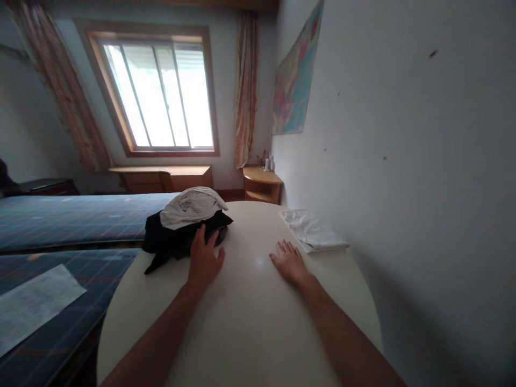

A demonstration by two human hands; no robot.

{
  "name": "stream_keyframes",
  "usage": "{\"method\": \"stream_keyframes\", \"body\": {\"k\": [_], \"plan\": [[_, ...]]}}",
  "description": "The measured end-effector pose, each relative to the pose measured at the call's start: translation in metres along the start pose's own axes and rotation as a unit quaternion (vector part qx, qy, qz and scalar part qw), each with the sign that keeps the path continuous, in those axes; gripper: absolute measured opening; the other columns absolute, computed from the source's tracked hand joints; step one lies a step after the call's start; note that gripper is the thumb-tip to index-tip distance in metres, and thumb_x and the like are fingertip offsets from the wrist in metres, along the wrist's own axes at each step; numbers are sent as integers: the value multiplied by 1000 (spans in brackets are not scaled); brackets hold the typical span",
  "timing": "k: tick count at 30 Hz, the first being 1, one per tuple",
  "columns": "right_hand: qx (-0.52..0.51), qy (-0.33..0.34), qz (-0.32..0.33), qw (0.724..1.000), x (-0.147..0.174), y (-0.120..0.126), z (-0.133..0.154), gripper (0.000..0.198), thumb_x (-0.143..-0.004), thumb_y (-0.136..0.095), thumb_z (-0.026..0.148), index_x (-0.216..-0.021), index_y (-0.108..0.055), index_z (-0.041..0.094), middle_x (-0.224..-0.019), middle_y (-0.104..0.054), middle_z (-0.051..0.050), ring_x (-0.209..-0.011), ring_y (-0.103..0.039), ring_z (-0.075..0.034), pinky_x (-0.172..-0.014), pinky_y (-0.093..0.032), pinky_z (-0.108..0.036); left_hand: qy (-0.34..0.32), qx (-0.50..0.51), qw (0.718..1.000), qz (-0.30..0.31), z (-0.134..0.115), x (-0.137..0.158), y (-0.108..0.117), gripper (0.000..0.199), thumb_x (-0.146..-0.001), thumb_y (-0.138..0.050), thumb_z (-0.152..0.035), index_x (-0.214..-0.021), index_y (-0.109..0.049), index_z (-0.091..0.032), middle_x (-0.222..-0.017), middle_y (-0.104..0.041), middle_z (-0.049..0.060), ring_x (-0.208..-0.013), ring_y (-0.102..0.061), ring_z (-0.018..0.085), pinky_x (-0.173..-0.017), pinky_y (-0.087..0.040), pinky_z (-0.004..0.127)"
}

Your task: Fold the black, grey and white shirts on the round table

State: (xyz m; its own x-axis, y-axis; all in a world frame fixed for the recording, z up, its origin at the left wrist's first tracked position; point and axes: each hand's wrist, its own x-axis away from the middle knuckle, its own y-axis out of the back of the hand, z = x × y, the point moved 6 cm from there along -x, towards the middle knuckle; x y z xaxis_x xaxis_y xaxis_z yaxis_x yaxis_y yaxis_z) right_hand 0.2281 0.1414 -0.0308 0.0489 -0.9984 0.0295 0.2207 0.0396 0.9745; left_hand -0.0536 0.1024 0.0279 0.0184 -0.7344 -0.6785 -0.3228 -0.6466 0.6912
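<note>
On the left of the round white table (250,322) lies a heap of cloth: a black garment (161,236) below and a crumpled off-white garment (193,207) on top. My left hand (204,255) is at the near right side of this heap, fingers spread, its fingertips in front of the dark cloth; whether they touch it I cannot tell. My right hand (289,262) lies palm down with fingers stretched out, just left of a folded white cloth (316,231). Nothing shows in either hand.
A bare wall (403,188) runs close along the table's right side. Beds with blue checked covers (92,215) stand to the left, a printed sheet of paper (40,303) on the nearer one. A corner shelf (262,174) and a desk (173,171) are beyond.
</note>
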Motion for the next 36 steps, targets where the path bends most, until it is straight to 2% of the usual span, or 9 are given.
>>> {"method": "stream_keyframes", "body": {"k": [3, 6, 12, 16, 23, 27, 30, 33, 36], "plan": [[-11, 24, -1, 1000, 24, 0, 4, 70, -98, -30, 49, -156, -30, 9, -164, -21, -14, -152, -15, -28, -122, -9, -43, 61, -53, 992, -100, 31, -15, 26, 50, -90, -54, -29, -139, -56, -15, -163, -17, 19, -149, -18, 41, -118, -18, 62], [-11, 45, 16, 999, 37, 1, 8, 69, -99, -30, 50, -156, -31, 11, -165, -19, -13, -153, -13, -29, -122, -9, -45, 115, -50, 986, -112, 60, -16, 35, 53, -94, -50, -32, -143, -52, -15, -164, -13, 21, -144, -30, 43, -112, -30, 61], [-11, 55, 32, 998, 35, 2, 5, 70, -99, -31, 51, -156, -29, 12, -165, -18, -13, -153, -12, -30, -122, -10, -46, 142, -47, 984, -93, 77, -10, 26, 51, -98, -40, -35, -142, -54, -15, -148, -47, 21, -128, -47, 39, -105, -38, 57], [-11, 68, 37, 997, 34, 0, 3, 70, -99, -32, 51, -157, -29, 11, -165, -18, -14, -153, -11, -30, -122, -10, -46, 94, -45, 987, -119, 72, -12, 27, 54, -97, -38, -35, -145, -48, -10, -144, -50, 21, -133, -42, 37, -112, -30, 56], [-16, 69, 50, 996, 35, 3, 3, 69, -98, -35, 49, -157, -29, 11, -165, -17, -15, -153, -9, -31, -122, -11, -47, -92, 41, 987, -124, 29, -8, 26, 59, -98, -38, -28, -154, -29, -12, -148, -43, 21, -141, -38, 33, -117, -29, 53], [-15, 75, 49, 996, 35, 6, 5, 66, -97, -40, 47, -155, -35, 14, -164, -22, -14, -152, -12, -33, -121, -13, -49, -235, 131, 963, -7, -30, 16, 19, 54, -101, -35, -23, -154, -31, -18, -145, -49, 17, -140, -41, 27, -114, -38, 47], [-25, 77, 44, 996, 34, 6, 5, 67, -96, -44, 46, -154, -36, 14, -163, -26, -14, -152, -15, -35, -121, -15, -51, -305, 189, 927, 105, -68, 38, 11, 43, -101, -38, -23, -144, -48, -20, -132, -61, 12, -128, -52, 23, -110, -43, 43], [-61, 81, 35, 994, 35, 6, 6, 80, -92, -50, 51, -158, -24, 14, -163, -25, -14, -151, -17, -36, -120, -15, -55, -335, 212, 905, 156, -81, 49, 4, 36, -100, -44, -24, -134, -58, -23, -128, -64, 10, -124, -55, 23, -109, -43, 43], [-98, 114, 23, 988, 39, 9, 12, 90, -86, -59, 53, -160, -18, 21, -163, -26, -13, -150, -21, -35, -119, -15, -60, -291, 179, 927, 153, -68, 46, -8, 49, -95, -56, -34, -142, -51, -22, -150, -47, 13, -142, -37, 31, -114, -35, 54]]}}
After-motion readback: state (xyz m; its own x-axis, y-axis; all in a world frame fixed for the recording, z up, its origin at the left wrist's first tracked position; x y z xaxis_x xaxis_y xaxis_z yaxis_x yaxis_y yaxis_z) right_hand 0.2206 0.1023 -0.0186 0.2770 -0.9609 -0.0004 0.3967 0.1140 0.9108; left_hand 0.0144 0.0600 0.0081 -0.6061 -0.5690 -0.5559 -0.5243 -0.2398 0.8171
